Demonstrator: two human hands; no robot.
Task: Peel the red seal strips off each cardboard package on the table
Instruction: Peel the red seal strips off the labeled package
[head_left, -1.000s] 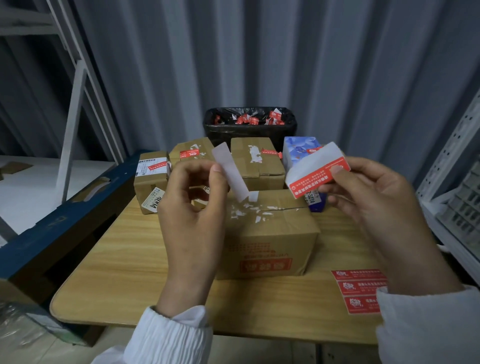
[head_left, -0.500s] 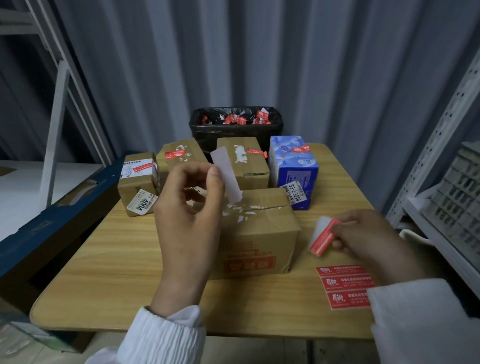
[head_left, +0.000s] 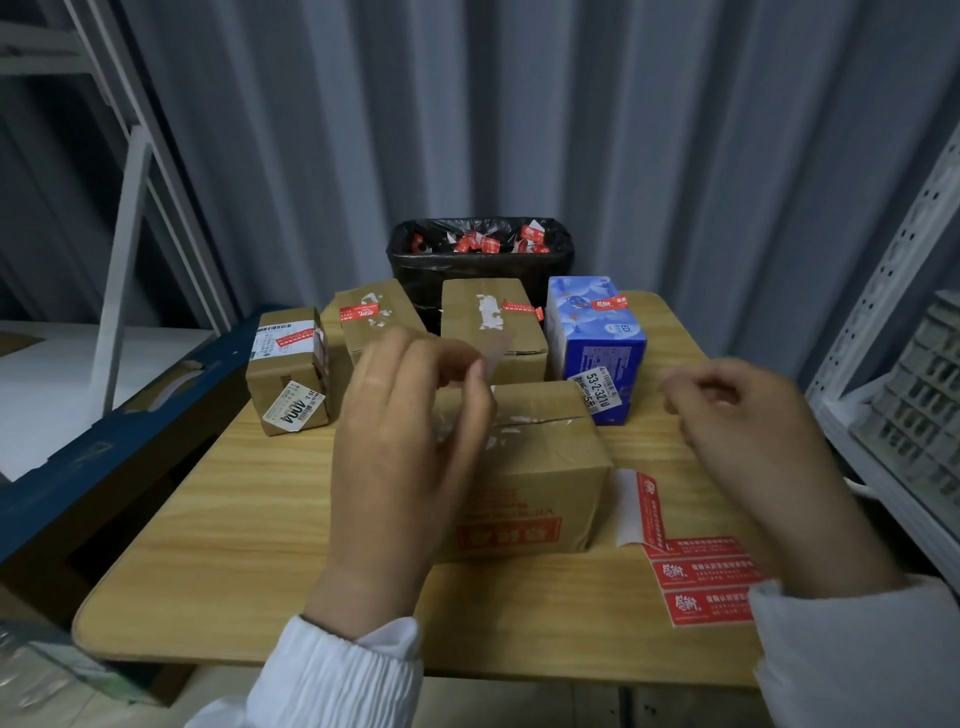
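A cardboard box (head_left: 545, 467) with torn white residue on top stands mid-table, partly behind my left hand (head_left: 405, 441). That hand pinches a pale paper strip (head_left: 496, 353), blurred, above the box. My right hand (head_left: 753, 441) hovers right of the box, fingers loosely curled and holding nothing. A red-and-white seal strip (head_left: 644, 509) lies on the table beside the box. Red strips remain on the small left box (head_left: 288, 384), the back-left box (head_left: 384, 332), the back-middle box (head_left: 493, 338) and the blue box (head_left: 597, 348).
A black-lined bin (head_left: 480, 270) behind the wooden table (head_left: 208, 545) holds several crumpled red strips. Three red strips (head_left: 701, 577) are stuck flat near the table's right front. White metal shelving (head_left: 883, 364) stands at right, a blue-edged bench (head_left: 104, 441) at left.
My right hand has laid the red-and-white strip on the table next to the stuck strips and lifted away without it. My left hand has dropped lower, still pinching the pale strip.
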